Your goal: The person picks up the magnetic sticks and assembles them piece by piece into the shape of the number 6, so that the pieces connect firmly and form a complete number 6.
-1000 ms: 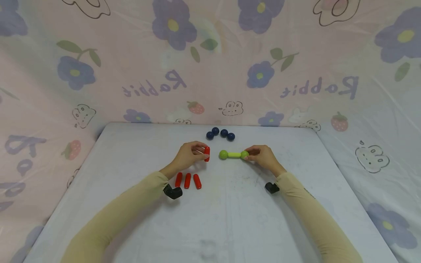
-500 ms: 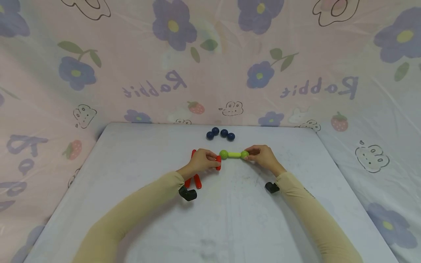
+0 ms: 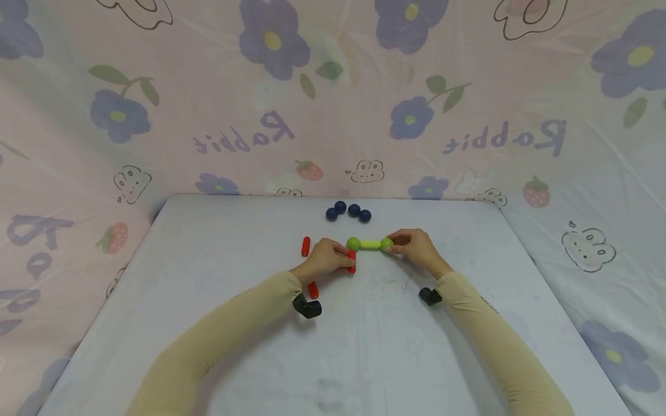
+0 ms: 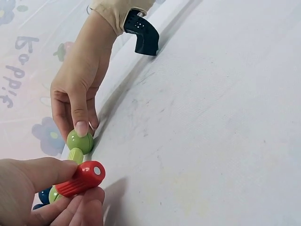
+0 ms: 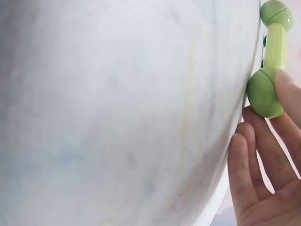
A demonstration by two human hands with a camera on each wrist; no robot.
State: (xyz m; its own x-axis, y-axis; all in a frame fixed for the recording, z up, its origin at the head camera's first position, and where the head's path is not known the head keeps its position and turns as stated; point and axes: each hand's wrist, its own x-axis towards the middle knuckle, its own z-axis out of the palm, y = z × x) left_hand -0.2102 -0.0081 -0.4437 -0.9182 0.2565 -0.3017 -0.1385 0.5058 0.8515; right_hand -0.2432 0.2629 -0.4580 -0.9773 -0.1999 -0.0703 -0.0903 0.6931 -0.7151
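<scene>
A green dumbbell-shaped piece [image 3: 370,245] is held by its right-hand ball, which is pinched between the thumb and fingers of the right hand [image 3: 414,247]. A red rod [image 3: 352,263] is pinched in the left hand [image 3: 328,257], just on the near side of the green piece's left ball; whether the two touch cannot be told. The far edge of the white table [image 3: 442,358] is set beyond the green piece, with four dark blue balls [image 3: 365,215] between; its side edges are well apart, and broad tabletop is left on the near side. To the left, two loose red rods [image 3: 306,247] are seen in the head view. A pale disc [image 4: 97,171] on the held rod's end is shown only by the left wrist view.
</scene>
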